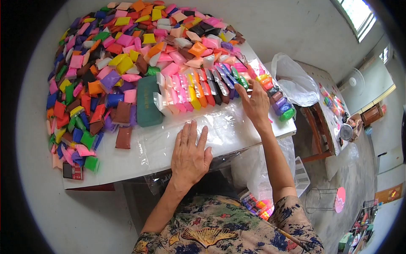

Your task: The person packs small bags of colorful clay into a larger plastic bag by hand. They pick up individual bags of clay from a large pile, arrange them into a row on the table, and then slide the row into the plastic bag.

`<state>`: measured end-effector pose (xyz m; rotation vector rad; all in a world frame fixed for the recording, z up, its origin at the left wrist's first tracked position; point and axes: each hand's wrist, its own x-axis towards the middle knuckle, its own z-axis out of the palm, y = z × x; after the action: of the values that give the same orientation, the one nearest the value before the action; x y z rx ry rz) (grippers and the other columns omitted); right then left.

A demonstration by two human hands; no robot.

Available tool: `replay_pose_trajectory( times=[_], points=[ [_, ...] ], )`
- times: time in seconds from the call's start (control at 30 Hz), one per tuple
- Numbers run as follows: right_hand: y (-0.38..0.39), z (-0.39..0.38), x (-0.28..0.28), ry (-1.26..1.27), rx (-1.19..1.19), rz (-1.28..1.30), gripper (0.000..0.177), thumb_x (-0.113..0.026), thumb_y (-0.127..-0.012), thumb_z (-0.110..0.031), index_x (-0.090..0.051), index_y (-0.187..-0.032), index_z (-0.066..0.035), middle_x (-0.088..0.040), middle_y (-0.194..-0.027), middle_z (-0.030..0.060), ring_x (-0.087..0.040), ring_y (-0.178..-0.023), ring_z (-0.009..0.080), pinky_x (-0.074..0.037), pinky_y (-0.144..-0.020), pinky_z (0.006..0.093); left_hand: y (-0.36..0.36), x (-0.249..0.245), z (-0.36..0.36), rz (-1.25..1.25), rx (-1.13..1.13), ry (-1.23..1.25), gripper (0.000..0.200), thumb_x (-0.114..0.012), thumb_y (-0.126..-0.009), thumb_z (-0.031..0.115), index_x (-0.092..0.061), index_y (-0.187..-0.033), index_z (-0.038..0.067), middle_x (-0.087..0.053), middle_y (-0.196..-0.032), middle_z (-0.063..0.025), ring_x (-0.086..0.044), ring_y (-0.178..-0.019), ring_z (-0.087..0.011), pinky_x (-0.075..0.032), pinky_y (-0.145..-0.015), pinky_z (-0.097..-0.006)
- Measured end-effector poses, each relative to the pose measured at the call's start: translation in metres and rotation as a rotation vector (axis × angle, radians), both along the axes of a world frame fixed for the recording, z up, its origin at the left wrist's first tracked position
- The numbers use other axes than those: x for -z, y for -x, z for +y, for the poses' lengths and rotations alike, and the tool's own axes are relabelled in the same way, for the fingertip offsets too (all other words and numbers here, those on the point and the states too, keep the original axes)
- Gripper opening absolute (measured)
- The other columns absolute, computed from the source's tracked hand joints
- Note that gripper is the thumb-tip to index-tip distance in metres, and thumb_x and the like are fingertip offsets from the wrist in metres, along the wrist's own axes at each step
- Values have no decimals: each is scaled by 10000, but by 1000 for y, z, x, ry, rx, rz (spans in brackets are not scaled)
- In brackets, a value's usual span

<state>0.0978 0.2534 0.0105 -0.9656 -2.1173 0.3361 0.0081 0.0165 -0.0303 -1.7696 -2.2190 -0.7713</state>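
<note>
Left hand [191,148] — open, fingers spread — over clear plastic [220,122] near the white table's [105,167] front edge. Right hand [257,103], fingers bent, meets the row of coloured packets [202,93] toward the right edge; whether it grips, I cannot tell.

Workshop — packets [124,65] heaped on worktable [111,163].

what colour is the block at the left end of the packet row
The block is dark teal green, clearest in the head view.
</note>
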Motion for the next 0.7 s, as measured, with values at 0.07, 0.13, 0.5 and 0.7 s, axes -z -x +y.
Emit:
replay_pose_trajectory(
  times=[0.07,0.13,0.5,0.7],
  points=[
    [3,2,-4,48,45,-63,496,-659,-893,-432,-634,-1057,35,-672,-1006,241,-657,-915,401,-494,-813,484,0,0,0,-1,1,-1,554,-569,-879,220,-505,-1387,8,-432,-1431,-265,-403,-1335,-416,-312,-1131,-491],
    [6,8,-3,27,82,-96,559,-654,-882,-492,-659,-1043,43,-690,-953,223,-676,-874,371,-497,-792,470,0,1,0,-5,3,-4,555,-571,-878,219,-505,-1387,9,-433,-1430,-265,-403,-1334,-417,-311,-1132,-491],
    [22,14,-9,-24,174,-251,470,-627,-840,-417,-653,-915,46,-666,-944,252,-661,-919,398,-499,-832,491,-1,-6,-1,-44,20,-5,563,-567,-892,212,-479,-1414,22,-419,-1439,-266,-391,-1342,-419,-302,-1137,-491],
    [13,13,-12,-41,199,-326,429,-628,-845,-394,-660,-927,26,-683,-908,221,-667,-914,383,-487,-830,479,0,0,-3,-42,26,2,540,-580,-907,228,-493,-1403,32,-398,-1458,-265,-371,-1358,-418,-301,-1134,-493]
  ],
)
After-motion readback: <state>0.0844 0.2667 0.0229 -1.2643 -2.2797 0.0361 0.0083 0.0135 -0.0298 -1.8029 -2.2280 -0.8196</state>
